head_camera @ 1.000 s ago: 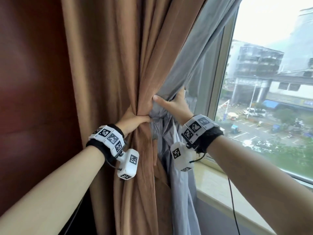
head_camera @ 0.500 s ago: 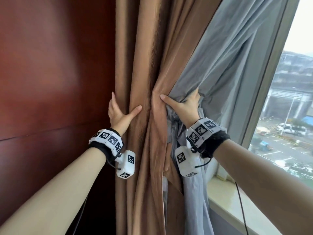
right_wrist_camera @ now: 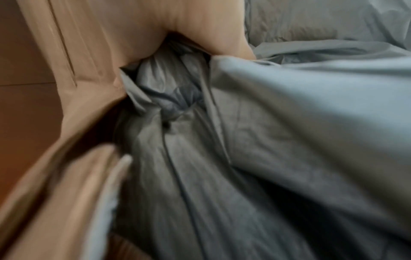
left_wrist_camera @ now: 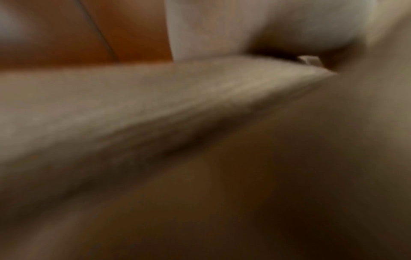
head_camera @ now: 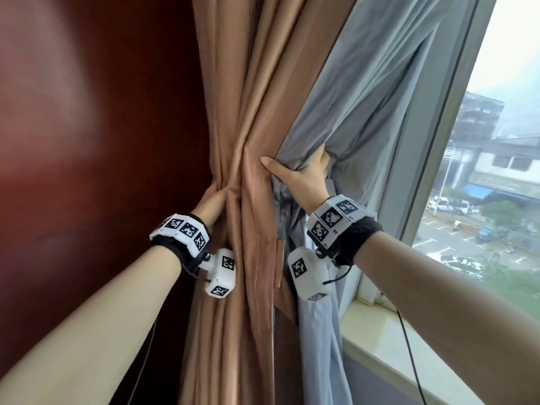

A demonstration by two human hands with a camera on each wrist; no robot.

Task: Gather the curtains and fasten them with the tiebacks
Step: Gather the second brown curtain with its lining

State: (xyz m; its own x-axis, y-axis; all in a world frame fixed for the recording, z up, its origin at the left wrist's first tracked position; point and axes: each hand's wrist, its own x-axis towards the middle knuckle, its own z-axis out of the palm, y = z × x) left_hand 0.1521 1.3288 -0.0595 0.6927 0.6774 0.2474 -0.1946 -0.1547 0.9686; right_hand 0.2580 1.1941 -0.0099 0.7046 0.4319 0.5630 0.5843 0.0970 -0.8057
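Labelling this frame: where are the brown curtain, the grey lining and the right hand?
brown curtain (head_camera: 257,217), head view, gathered folds.
grey lining (head_camera: 350,106), head view, upper drape.
right hand (head_camera: 304,178), head view, back of hand.

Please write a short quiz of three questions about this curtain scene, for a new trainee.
1. True or false: a tieback is already around the brown curtain.
2. Which fabric does the right hand grip? A) grey lining B) brown curtain only C) nothing
3. Fill in: the left hand grips the brown curtain on the side nearer the ____ wall panel.

Key: 1 false, no tieback is visible; 2 A; 3 wooden.
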